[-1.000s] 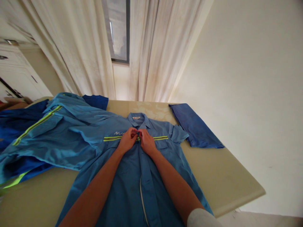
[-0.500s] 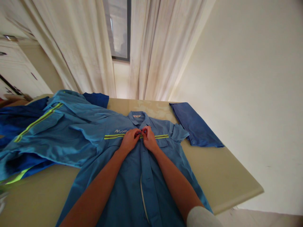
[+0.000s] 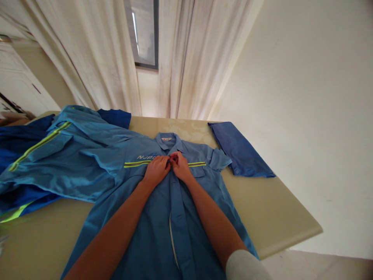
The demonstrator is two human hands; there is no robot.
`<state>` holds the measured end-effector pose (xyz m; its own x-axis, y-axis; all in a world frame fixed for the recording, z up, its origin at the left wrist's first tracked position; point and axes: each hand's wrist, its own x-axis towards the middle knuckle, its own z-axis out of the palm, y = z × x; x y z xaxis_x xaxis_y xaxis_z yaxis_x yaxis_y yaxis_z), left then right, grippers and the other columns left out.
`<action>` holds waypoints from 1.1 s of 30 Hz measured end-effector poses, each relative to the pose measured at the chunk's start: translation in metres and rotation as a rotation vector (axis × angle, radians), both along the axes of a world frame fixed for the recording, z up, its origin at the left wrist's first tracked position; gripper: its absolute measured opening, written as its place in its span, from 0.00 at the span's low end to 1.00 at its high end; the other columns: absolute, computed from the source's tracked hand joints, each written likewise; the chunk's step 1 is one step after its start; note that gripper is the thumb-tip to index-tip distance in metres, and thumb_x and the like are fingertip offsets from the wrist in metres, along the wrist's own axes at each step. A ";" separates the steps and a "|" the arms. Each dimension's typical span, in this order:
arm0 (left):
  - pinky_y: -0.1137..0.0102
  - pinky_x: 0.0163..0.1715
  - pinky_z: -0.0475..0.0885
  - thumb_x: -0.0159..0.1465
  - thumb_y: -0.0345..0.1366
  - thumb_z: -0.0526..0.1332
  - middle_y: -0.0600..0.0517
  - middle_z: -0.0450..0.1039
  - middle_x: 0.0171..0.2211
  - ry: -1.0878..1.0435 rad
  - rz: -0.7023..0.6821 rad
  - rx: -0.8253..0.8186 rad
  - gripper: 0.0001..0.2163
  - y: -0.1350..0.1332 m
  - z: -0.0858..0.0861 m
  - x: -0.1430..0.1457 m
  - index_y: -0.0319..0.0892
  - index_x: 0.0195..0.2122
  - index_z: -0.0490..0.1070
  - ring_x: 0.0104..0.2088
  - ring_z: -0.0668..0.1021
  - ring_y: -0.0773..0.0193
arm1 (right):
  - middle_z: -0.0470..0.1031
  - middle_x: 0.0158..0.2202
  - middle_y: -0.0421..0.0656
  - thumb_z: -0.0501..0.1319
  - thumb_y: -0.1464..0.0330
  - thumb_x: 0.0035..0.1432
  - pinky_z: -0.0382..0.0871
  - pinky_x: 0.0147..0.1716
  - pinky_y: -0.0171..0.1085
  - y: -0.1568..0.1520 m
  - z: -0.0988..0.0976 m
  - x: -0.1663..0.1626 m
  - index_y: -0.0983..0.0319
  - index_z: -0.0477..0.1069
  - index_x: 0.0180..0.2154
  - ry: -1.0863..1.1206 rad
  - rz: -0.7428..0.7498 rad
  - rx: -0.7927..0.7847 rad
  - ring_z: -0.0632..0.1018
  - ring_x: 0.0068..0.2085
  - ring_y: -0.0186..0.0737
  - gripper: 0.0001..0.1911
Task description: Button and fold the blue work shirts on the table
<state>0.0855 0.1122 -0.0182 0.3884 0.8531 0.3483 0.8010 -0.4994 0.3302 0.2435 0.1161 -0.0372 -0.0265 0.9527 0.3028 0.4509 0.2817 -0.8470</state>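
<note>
A blue work shirt with a yellow reflective chest stripe lies face up, its collar toward the far edge of the table. My left hand and my right hand meet at the upper front placket, around stripe height. Both have their fingers pinched on the shirt's front edge. Whatever small part sits between the fingertips is hidden. Lower down, the placket hangs partly open, showing a pale edge.
Another light blue garment with a yellow stripe spreads out at left, over darker blue clothes. Folded dark blue cloth lies at the right on the beige table. Curtains and a wall stand behind.
The view has shifted slightly, so the scene sits a little higher and further left. Both hands stay at the same spot on the placket, fingers moving slightly.
</note>
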 end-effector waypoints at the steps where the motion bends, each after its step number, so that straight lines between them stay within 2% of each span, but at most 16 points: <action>1: 0.60 0.48 0.73 0.69 0.33 0.58 0.42 0.80 0.43 0.001 0.006 0.000 0.09 0.000 -0.001 0.000 0.42 0.46 0.77 0.46 0.79 0.49 | 0.79 0.39 0.42 0.59 0.73 0.60 0.73 0.40 0.38 0.001 0.000 -0.001 0.59 0.69 0.45 0.001 -0.006 -0.006 0.78 0.35 0.39 0.11; 6: 0.59 0.47 0.73 0.69 0.36 0.57 0.42 0.80 0.41 -0.028 0.013 -0.015 0.11 0.003 -0.003 -0.005 0.43 0.44 0.78 0.43 0.79 0.49 | 0.80 0.39 0.41 0.60 0.72 0.62 0.74 0.40 0.38 0.001 0.001 -0.004 0.58 0.71 0.47 -0.013 -0.021 -0.021 0.79 0.34 0.39 0.11; 11: 0.60 0.47 0.73 0.69 0.38 0.56 0.44 0.81 0.39 -0.055 0.026 -0.035 0.12 0.009 -0.006 -0.010 0.43 0.42 0.79 0.41 0.79 0.51 | 0.81 0.42 0.41 0.59 0.72 0.64 0.75 0.44 0.40 -0.003 0.004 -0.007 0.56 0.71 0.47 -0.056 -0.016 0.021 0.81 0.40 0.42 0.11; 17: 0.59 0.49 0.74 0.67 0.36 0.58 0.44 0.82 0.43 -0.143 -0.010 -0.047 0.13 0.013 -0.014 -0.011 0.42 0.48 0.79 0.42 0.81 0.51 | 0.82 0.43 0.40 0.61 0.75 0.58 0.75 0.38 0.38 -0.008 0.005 0.000 0.57 0.72 0.49 0.047 0.008 -0.014 0.79 0.32 0.38 0.16; 22: 0.59 0.49 0.74 0.66 0.35 0.58 0.43 0.81 0.42 -0.152 -0.044 -0.048 0.14 0.016 -0.013 -0.011 0.41 0.48 0.79 0.43 0.81 0.50 | 0.83 0.42 0.40 0.63 0.73 0.58 0.74 0.35 0.37 -0.007 0.007 0.003 0.57 0.71 0.49 0.075 0.042 0.000 0.78 0.30 0.36 0.16; 25: 0.60 0.48 0.74 0.65 0.34 0.57 0.44 0.80 0.41 -0.168 -0.069 -0.053 0.13 0.019 -0.010 -0.011 0.41 0.46 0.79 0.42 0.80 0.52 | 0.82 0.41 0.41 0.62 0.72 0.60 0.73 0.36 0.36 -0.008 0.013 0.002 0.58 0.72 0.47 0.036 -0.006 0.059 0.79 0.30 0.36 0.13; 29: 0.61 0.46 0.74 0.67 0.35 0.56 0.45 0.79 0.38 -0.167 -0.093 -0.041 0.09 0.020 -0.009 -0.010 0.42 0.42 0.76 0.40 0.79 0.54 | 0.81 0.39 0.41 0.59 0.71 0.64 0.71 0.36 0.35 -0.028 0.029 0.003 0.59 0.73 0.45 -0.068 -0.154 0.147 0.77 0.31 0.36 0.08; 32: 0.62 0.49 0.73 0.67 0.34 0.57 0.45 0.78 0.40 -0.119 -0.105 -0.019 0.08 0.019 -0.010 -0.009 0.42 0.43 0.75 0.43 0.79 0.54 | 0.80 0.34 0.40 0.62 0.67 0.65 0.68 0.36 0.35 -0.062 0.036 0.004 0.59 0.74 0.40 -0.227 -0.240 0.041 0.77 0.32 0.37 0.03; 33: 0.62 0.50 0.73 0.66 0.33 0.57 0.45 0.78 0.42 -0.098 -0.112 -0.010 0.09 0.018 -0.011 -0.008 0.42 0.44 0.76 0.44 0.78 0.54 | 0.79 0.33 0.40 0.65 0.64 0.65 0.67 0.35 0.35 -0.074 0.036 0.003 0.59 0.74 0.38 -0.292 -0.255 -0.020 0.76 0.33 0.38 0.05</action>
<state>0.0773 0.1301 -0.0292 0.4458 0.8099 0.3812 0.7039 -0.5803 0.4097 0.2469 0.0422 -0.0014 0.1297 0.9456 0.2985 0.7274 0.1139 -0.6767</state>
